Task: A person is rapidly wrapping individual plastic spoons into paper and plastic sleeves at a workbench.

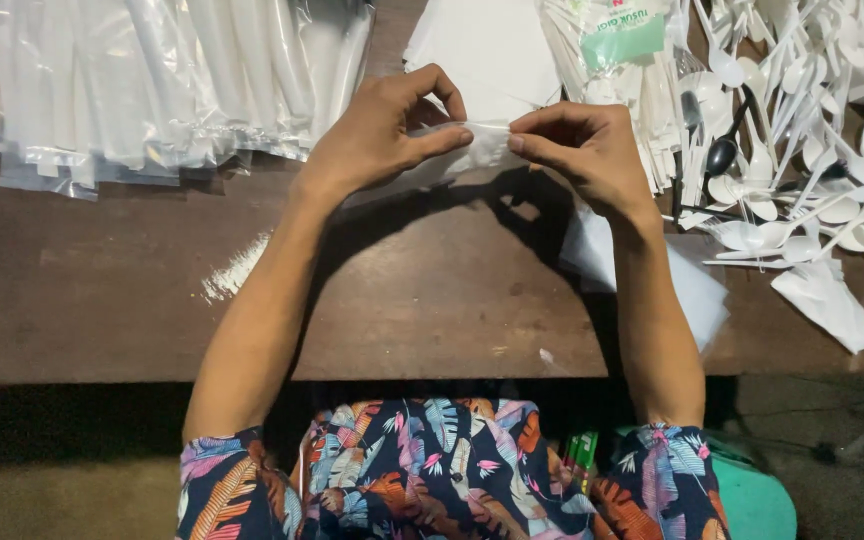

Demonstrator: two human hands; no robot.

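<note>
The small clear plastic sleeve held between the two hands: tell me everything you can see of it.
The small clear plastic sleeve is thin, see-through film, glossy and slightly crinkled, with something white inside that I cannot make out. It is held above the dark brown wooden table, stretched roughly level between the hands. The left hand pinches its left end between thumb and fingers, and the right hand pinches its right end. Its lower part droops under the left hand. Behind it lies a white sheet.
</note>
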